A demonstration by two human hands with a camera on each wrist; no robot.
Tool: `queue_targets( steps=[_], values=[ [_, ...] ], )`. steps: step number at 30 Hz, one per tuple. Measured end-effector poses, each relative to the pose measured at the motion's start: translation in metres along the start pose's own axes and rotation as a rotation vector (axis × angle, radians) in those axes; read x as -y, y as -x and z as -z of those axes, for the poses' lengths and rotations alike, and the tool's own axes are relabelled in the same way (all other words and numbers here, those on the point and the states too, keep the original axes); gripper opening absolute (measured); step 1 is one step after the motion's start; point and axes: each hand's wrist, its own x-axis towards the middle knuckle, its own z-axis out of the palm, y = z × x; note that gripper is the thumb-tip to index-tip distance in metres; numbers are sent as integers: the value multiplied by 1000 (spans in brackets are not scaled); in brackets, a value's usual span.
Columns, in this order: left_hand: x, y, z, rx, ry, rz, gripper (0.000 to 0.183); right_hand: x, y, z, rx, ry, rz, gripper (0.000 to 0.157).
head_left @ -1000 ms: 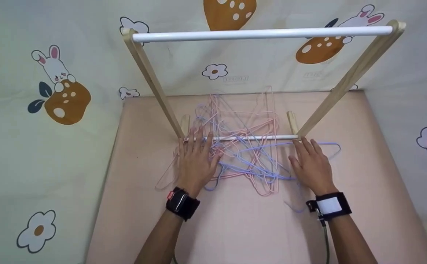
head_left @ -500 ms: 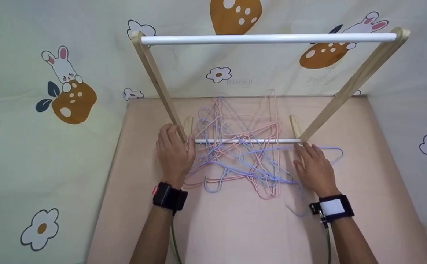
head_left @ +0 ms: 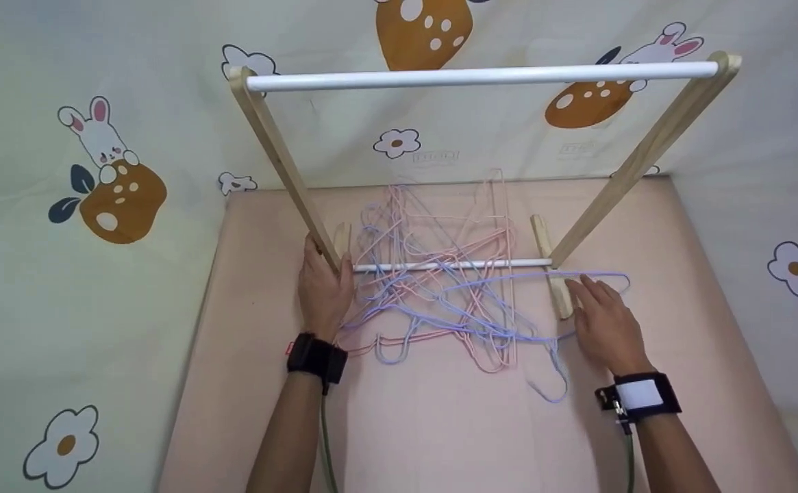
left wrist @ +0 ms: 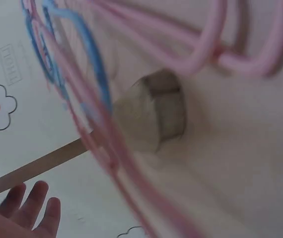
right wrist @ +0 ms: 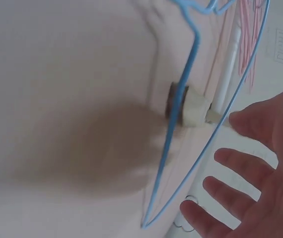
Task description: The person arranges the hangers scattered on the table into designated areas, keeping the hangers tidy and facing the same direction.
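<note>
A small rack with wooden posts and a white top bar (head_left: pixel 481 77) stands over a tangle of pink and blue clothes hangers (head_left: pixel 470 322). Beside the foot of the left wooden post (head_left: pixel 282 164), my left hand (head_left: pixel 323 294) has its thumb and loosely bent fingers on either side of the post. The left wrist view shows the fingers apart from the wood. My right hand (head_left: pixel 607 325) hovers near the right wooden foot (head_left: pixel 562 301), fingers spread and holding nothing. A blue hanger (right wrist: pixel 174 121) lies between that hand and the foot.
A white lower rod (head_left: pixel 535 263) joins the posts, with hangers lying around it. Pink cloth (head_left: pixel 440 438) covers the surface. Behind it hangs a patterned fabric wall (head_left: pixel 330 130). A cable (head_left: pixel 327 438) runs from each wrist strap.
My left hand has moved left off the hangers to the left post. The right hand has drawn back and right from the right post's base, uncovering the front of its foot.
</note>
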Motion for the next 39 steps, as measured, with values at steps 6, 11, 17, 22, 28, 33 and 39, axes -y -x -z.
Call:
queue_targets(
  steps=[6, 11, 17, 22, 28, 33, 39],
  values=[
    [9, 2, -5, 50, -11, 39, 69, -17, 18, 1, 47, 14, 26, 53],
    [14, 2, -9, 97, -15, 68, 62, -23, 29, -1, 44, 23, 73, 50],
    [18, 2, -11, 121, -8, 82, 53, -26, 32, -3, 27, 56, 106, 46],
    [21, 2, -12, 109, -20, 75, 46, -29, 34, -6, 25, 61, 111, 38],
    [24, 2, -14, 115, -47, 74, 36, -30, 41, -9, 20, 53, 96, 27],
    [25, 1, -15, 111, -63, 91, 35, -32, 48, -8, 23, 40, 106, 24],
    [24, 1, -15, 117, -89, 93, 33, -34, 54, 6, -38, 24, 225, 34]
  ],
)
